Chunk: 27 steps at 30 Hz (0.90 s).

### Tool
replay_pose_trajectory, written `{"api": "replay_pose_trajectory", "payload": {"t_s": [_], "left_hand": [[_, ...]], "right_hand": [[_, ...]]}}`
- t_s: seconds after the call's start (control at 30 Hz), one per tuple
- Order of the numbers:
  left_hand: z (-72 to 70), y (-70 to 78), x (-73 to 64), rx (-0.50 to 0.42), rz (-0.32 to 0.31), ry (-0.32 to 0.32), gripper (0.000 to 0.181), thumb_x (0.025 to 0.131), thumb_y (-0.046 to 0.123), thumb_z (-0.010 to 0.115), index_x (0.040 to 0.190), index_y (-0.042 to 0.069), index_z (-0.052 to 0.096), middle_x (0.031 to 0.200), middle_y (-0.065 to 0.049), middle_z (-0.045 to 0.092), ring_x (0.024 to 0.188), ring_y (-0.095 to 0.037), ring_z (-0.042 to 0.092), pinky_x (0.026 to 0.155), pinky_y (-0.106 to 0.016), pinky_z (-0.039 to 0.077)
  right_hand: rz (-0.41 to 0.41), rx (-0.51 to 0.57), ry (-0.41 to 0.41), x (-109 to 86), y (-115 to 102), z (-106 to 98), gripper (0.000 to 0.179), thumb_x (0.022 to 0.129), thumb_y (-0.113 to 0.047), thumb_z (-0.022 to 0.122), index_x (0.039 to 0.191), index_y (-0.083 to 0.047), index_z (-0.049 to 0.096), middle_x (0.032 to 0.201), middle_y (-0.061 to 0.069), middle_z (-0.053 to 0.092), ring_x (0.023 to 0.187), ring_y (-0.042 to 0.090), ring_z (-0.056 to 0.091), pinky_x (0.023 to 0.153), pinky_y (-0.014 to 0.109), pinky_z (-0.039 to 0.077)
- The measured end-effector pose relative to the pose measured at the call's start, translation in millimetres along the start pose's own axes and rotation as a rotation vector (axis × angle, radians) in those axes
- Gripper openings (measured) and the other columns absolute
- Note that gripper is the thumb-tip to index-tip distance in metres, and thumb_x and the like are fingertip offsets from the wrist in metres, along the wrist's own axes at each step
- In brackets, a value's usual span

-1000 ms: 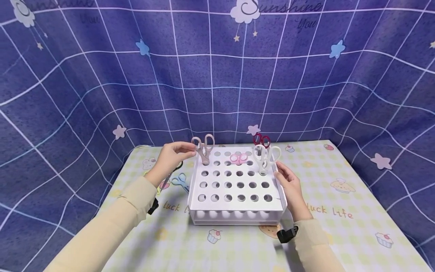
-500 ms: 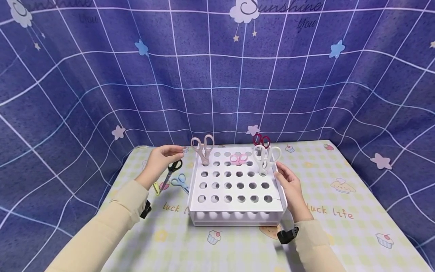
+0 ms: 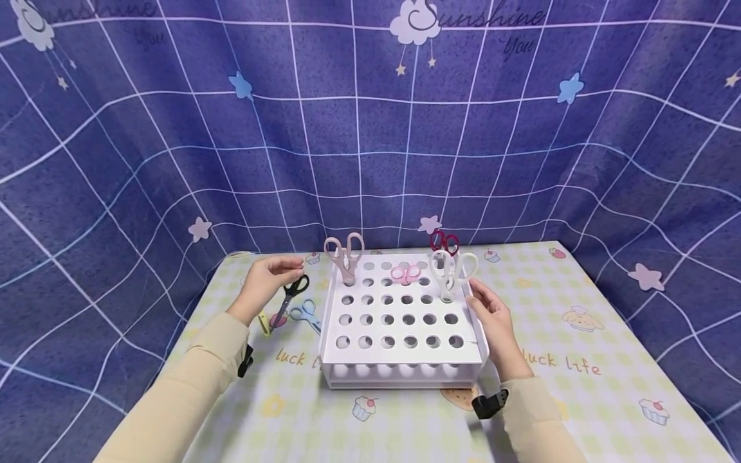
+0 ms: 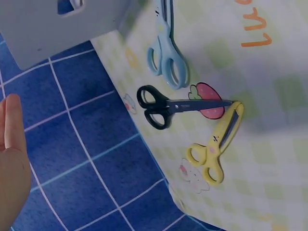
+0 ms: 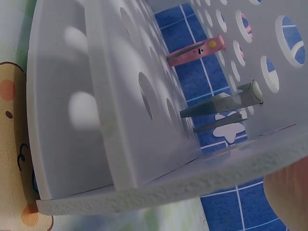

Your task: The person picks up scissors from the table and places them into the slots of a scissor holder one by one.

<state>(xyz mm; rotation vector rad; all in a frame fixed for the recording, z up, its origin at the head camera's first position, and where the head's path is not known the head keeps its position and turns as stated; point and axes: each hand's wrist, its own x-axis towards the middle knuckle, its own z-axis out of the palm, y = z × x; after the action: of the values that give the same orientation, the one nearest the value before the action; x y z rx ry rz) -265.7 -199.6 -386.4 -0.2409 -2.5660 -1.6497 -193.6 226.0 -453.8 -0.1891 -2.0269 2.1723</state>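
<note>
My left hand (image 3: 265, 281) hovers over the table's left side, thumb and fingers apart, holding nothing. Beneath it lie black scissors (image 3: 287, 299), yellow scissors (image 4: 215, 144) and light-blue scissors (image 3: 307, 313). A white rack (image 3: 399, 352) with rows of round holes stands mid-table; my right hand (image 3: 495, 321) grips its right side panel. Handles-up in the rack are mauve scissors (image 3: 346, 260) at the back left, small pink scissors (image 3: 405, 274), white scissors (image 3: 453, 273) and dark-red scissors (image 3: 444, 243). Blades pass below the top plate in the right wrist view.
A checked tablecloth (image 3: 579, 386) with printed cartoons covers the table. Behind it hangs a dark-blue curtain (image 3: 382, 128) with grid lines. The light-blue scissors lie close to the rack's left wall.
My left hand has let go of the mauve scissors, which stay in the rack, and moved left and slightly down over the black scissors. The right hand stays at the rack's side.
</note>
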Motion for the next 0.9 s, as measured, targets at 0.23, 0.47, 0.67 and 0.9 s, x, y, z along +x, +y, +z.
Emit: {"api": "replay_pose_trajectory", "payload": {"t_s": [0.23, 0.47, 0.67, 0.9], "left_hand": [[-4.0, -11.6, 6.2, 0.047, -0.011, 0.011, 0.034, 0.088, 0.020, 0.072, 0.118, 0.003, 0.067, 0.111, -0.011, 0.072, 0.083, 0.004, 0.065, 0.079, -0.012, 0.053], [-14.8, -20.6, 8.0, -0.072, -0.013, 0.017, 0.041, 0.089, 0.018, 0.071, 0.122, -0.004, 0.062, 0.102, -0.001, 0.074, 0.086, 0.001, 0.067, 0.082, -0.015, 0.055], [-26.3, -14.6, 0.0, -0.201, -0.029, 0.052, 0.041, 0.090, 0.003, 0.067, 0.124, -0.016, 0.054, 0.090, 0.005, 0.072, 0.083, -0.003, 0.070, 0.081, -0.022, 0.057], [-30.5, -42.6, 11.2, -0.232, -0.014, 0.085, 0.044, 0.090, 0.001, 0.066, 0.128, -0.015, 0.051, 0.088, 0.007, 0.070, 0.081, -0.001, 0.069, 0.078, -0.021, 0.058]], "right_hand": [[0.001, -0.004, 0.000, 0.4, 1, 0, 0.046, 0.100, -0.012, 0.051, 0.145, -0.008, 0.044, 0.142, 0.012, 0.049, 0.115, 0.001, 0.050, 0.095, 0.006, 0.042], [0.003, -0.012, -0.005, 1.7, 1, -1, 0.047, 0.100, -0.014, 0.050, 0.146, -0.010, 0.042, 0.147, 0.014, 0.044, 0.123, 0.006, 0.047, 0.098, 0.006, 0.039], [-0.005, 0.010, 0.007, 2.8, 1, 1, 0.045, 0.099, -0.012, 0.054, 0.142, -0.009, 0.047, 0.121, -0.010, 0.059, 0.111, 0.000, 0.053, 0.093, 0.007, 0.044], [-0.001, -0.012, 0.005, 2.4, 2, -1, 0.045, 0.099, -0.013, 0.054, 0.143, -0.010, 0.046, 0.131, -0.001, 0.056, 0.112, -0.001, 0.052, 0.094, 0.007, 0.043]]}}
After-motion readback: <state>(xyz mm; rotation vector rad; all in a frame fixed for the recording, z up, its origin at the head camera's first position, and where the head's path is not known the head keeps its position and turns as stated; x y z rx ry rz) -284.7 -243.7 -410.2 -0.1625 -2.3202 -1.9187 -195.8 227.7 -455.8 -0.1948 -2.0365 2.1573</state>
